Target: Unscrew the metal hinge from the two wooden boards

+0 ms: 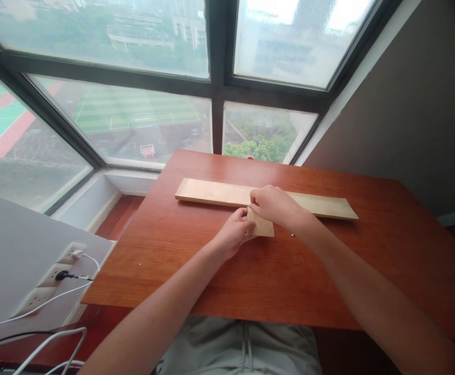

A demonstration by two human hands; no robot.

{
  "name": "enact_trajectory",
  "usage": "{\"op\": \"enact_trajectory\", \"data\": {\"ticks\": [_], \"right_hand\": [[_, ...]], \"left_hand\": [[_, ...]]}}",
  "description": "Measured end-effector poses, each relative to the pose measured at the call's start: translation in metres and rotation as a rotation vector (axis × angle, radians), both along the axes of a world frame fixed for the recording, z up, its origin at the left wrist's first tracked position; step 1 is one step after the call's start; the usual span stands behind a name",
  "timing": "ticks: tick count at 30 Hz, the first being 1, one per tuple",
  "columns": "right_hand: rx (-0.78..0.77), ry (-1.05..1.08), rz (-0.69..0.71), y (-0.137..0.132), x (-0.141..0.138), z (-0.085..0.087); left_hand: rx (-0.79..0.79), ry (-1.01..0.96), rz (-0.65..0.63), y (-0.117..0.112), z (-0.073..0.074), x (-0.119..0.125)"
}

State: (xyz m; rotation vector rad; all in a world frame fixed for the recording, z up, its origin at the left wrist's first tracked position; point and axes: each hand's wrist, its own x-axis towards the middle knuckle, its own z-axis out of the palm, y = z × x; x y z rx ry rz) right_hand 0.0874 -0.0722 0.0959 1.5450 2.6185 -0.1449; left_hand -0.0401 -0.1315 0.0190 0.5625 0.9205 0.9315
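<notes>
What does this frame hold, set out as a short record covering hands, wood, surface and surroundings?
Left hand: the left hand grips a small wooden piece
Right hand: the right hand is curled around a yellow item, mostly hidden
Other wood: long board, beyond the hands
Surface: reddish-brown table
Loose: tiny object, too small to identify
Surroundings: windows; wall sockets at left

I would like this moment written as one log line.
left hand: holding small wood piece | right hand: at its upper edge, grip hidden | long board: on table, beyond small wood piece
</notes>
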Motion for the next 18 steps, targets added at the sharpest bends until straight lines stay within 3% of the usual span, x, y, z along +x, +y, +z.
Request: {"op": "enact_trajectory", "data": {"ticks": [8,18], "right_hand": [[0.006,0.007,0.063,0.001,0.003,-0.001],[0.032,-0.048,0.151,-0.008,-0.002,0.009]], "left_hand": [[0.007,-0.003,0.004,0.000,-0.002,0.001],[-0.010,0.003,0.003,-0.001,0.002,0.001]]}}
